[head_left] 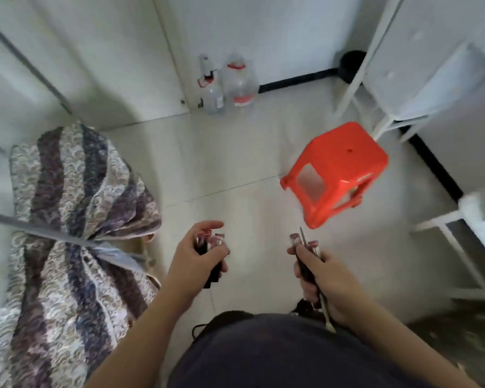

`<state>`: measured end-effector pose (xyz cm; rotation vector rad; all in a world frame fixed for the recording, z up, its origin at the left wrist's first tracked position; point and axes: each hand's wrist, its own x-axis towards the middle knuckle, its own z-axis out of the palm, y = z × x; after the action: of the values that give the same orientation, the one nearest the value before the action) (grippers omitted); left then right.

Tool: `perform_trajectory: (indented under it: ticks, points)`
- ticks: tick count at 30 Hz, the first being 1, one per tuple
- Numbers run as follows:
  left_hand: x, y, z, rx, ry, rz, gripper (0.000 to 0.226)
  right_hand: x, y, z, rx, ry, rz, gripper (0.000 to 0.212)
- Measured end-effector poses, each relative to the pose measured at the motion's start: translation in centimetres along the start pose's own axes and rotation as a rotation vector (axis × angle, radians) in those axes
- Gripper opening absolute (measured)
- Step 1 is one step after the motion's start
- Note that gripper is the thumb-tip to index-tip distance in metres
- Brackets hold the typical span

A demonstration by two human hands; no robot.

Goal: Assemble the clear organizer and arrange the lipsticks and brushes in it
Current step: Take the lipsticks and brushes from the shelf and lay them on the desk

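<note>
Lipsticks (212, 242) sit bunched in our left hand (198, 257), fingers curled round them; our right hand (324, 278) grips more lipsticks and brushes (305, 259), carried together over the floor (235, 169). We see no organizer.

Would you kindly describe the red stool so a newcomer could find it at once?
Start at the white metal shelf frame along the right wall. On the pale floor beside its foot stands the red stool, the only bright red plastic item, unlike the clear bottles farther back.
</note>
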<state>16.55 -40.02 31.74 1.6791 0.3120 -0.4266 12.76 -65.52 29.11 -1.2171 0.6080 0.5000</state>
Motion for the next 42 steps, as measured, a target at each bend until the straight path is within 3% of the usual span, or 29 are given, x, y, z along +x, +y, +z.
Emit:
perform_trajectory:
  ticks: [9,16,22,27,32,42]
  points:
    - [4.6,7.3,22.5,0.153,-0.333,0.039,0.040,-2.3,-6.6,-18.8,0.209,0.205,-0.106,0.033]
    - [9.1,11.2,35.2,0.287,-0.598,0.060,0.041,-3.7,-8.6,-28.9,0.421,0.437,-0.201,0.034]
    - [15.7,14.8,45.3,0.295,-0.707,0.111,0.037,-1.1,-13.0,-36.6,0.449,0.556,-0.264,0.029]
    - [24.0,19.3,53.3,0.276,-0.743,0.175,0.039,3.0,-19.8,-43.3,0.402,0.645,-0.287,0.024]
    - [30.7,25.1,60.3,0.248,-0.808,0.185,0.043,6.0,-27.4,-49.2,0.244,0.791,-0.268,0.051]
    - [42.0,33.4,74.8,0.380,-0.759,0.287,0.037,14.3,-38.2,-63.4,-0.113,0.967,-0.259,0.032]
